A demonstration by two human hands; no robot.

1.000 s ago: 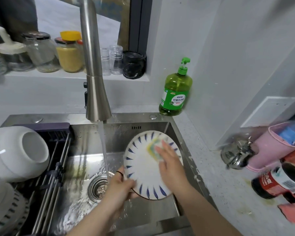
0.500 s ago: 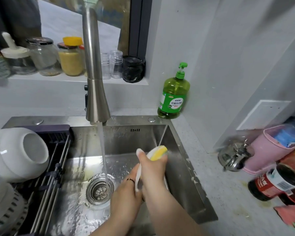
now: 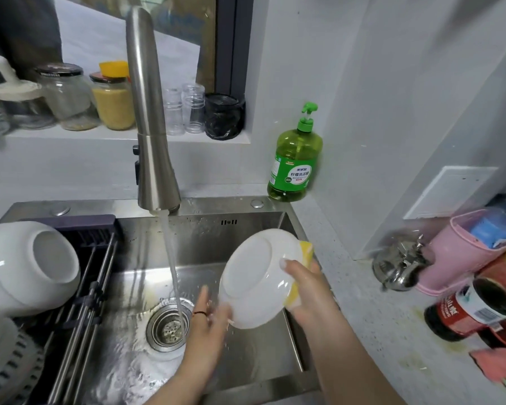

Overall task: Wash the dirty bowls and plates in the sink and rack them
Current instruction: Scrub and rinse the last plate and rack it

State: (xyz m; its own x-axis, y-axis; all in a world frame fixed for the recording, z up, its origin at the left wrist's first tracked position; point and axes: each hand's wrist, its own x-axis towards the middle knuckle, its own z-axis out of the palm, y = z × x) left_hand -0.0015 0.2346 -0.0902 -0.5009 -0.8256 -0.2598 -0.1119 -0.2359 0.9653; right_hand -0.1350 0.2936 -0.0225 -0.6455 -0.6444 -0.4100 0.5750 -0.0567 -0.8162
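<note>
Plate [image 3: 257, 282] is tilted, underside toward us, over the right half of the sink [image 3: 246, 226]. It is clear of the water stream [image 3: 173, 267], which falls at the plate's 9 o'clock straight into the drain [image 3: 170, 325].

Right hand [image 3: 313, 290] grips the rim at 3 o'clock: thumb across the back, fingers hidden behind, yellow sponge [image 3: 307, 249] pinched against the plate. Left hand [image 3: 208, 325] touches the rim at 7 o'clock with one finger straight up. We can't tell if it's clamping or just propping.

Risks as we see them:
- Slip. Hands and plate look wet, likely soapy. If the left hand only props, the plate hangs on one thumb — a drop means ceramic on steel, so a chip or crack.
- The sponge between fingers and plate makes a squashy grip, and a twist could let the plate rotate out.
- The rim sits near the sink's right wall, so a swing could knock it.
- The rack [image 3: 100, 273] at the sink's 9 o'clock carries a big white bowl [image 3: 32, 264] on its side. The route there crosses the faucet [image 3: 152, 127] and the stream, and a careless set-down could hit the bowl.
- The underside is out of the stream — racking now would likely leave suds.
</note>
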